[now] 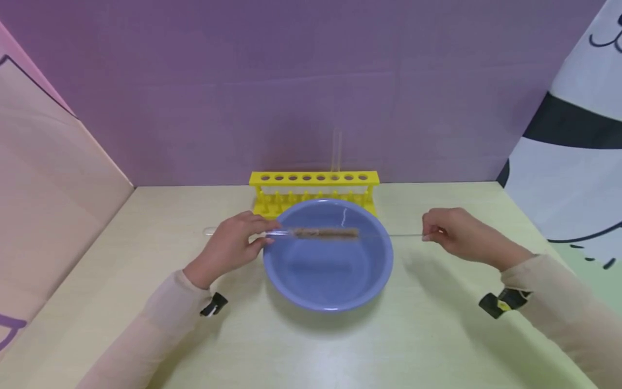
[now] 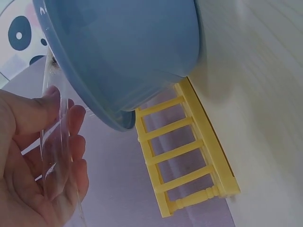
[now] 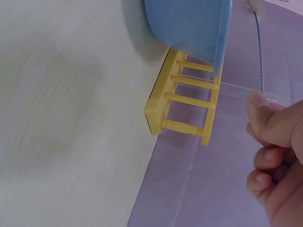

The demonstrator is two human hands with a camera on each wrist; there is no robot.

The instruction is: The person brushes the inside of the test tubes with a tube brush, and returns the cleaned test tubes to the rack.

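Above the blue basin [image 1: 328,281], my left hand [image 1: 233,243] holds a clear test tube [image 2: 56,161] level, its fingers curled round the glass. The tube's closed end sticks out to the left of the hand. A brown-bristled brush [image 1: 325,233] lies in line with the tube at its right end; how far it sits inside cannot be made out. My right hand [image 1: 457,232] pinches the thin twisted wire handle [image 3: 259,47] of the brush between thumb and forefinger, to the right of the basin.
Behind the basin stands a yellow test tube rack [image 1: 314,178] with a row of holes, close to the purple backdrop [image 1: 233,108]. One clear tube [image 1: 336,151] rises upright from the rack, right of its middle. The pale table [image 1: 320,356] extends around the basin.
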